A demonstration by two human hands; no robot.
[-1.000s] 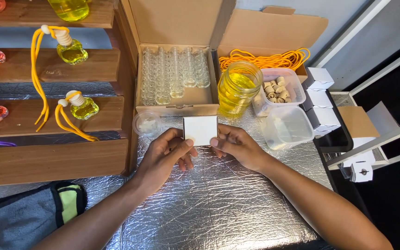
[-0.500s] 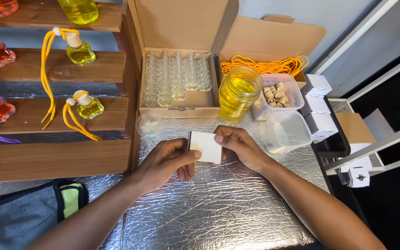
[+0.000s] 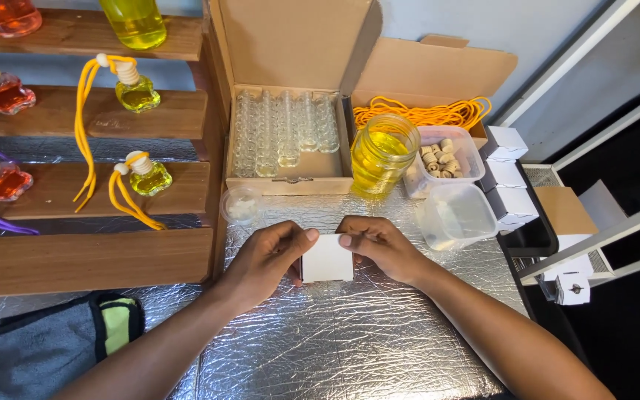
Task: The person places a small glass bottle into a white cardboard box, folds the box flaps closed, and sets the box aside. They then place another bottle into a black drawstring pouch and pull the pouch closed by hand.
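Both my hands hold one small white cardboard box just above the silver foil mat. My left hand grips its left side with thumb on top. On the other side my right hand pinches the right edge with fingertips. Behind the hands stands an open brown carton filled with rows of small clear glass bottles. A glass jar of yellow liquid stands to its right.
Wooden shelves at left carry small bottles of yellow and red liquid with yellow and purple cords. A small clear round lid, a tub of wooden caps, an empty clear tub, orange cords, several white boxes and a grey-green pouch surround the hands.
The white box has come lower and nearer to me, between both hands. The view has tilted down a little, so the shelves and cartons sit higher in the picture.
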